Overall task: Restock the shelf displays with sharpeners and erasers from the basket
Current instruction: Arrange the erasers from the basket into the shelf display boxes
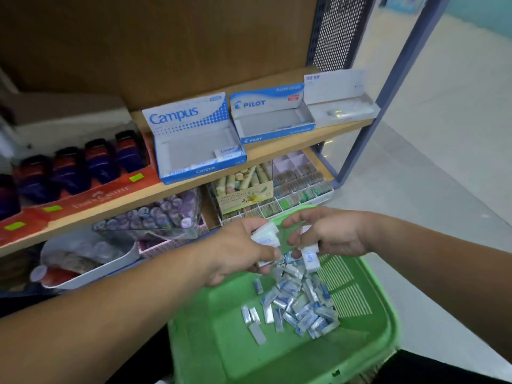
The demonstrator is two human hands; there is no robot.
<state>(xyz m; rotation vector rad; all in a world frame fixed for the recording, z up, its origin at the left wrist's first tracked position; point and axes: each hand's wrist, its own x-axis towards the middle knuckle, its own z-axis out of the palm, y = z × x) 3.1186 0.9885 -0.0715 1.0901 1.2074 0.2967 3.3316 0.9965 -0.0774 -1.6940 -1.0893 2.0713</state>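
A green plastic basket (368, 336) sits low in front of me with a heap of several small wrapped erasers (299, 303) in it. My left hand (235, 253) hovers over the basket and grips a bunch of white erasers (264, 235). Just to its right, my right hand (329, 234) pinches one white eraser (310, 257) that hangs down. On the wooden shelf (277, 152) stand a Campus display box (198, 142) holding a few erasers, a bare Pilot box (273, 117) and a white display box (342, 102).
A red Faber-Castell tray (91, 195) of dark sharpeners fills the shelf's left. The lower shelf holds a clear bin of purple items (158, 214), a box of stick erasers (243, 187) and a compartment tray (302, 184). A blue-grey upright (385, 87) bounds the right; pale floor lies beyond.
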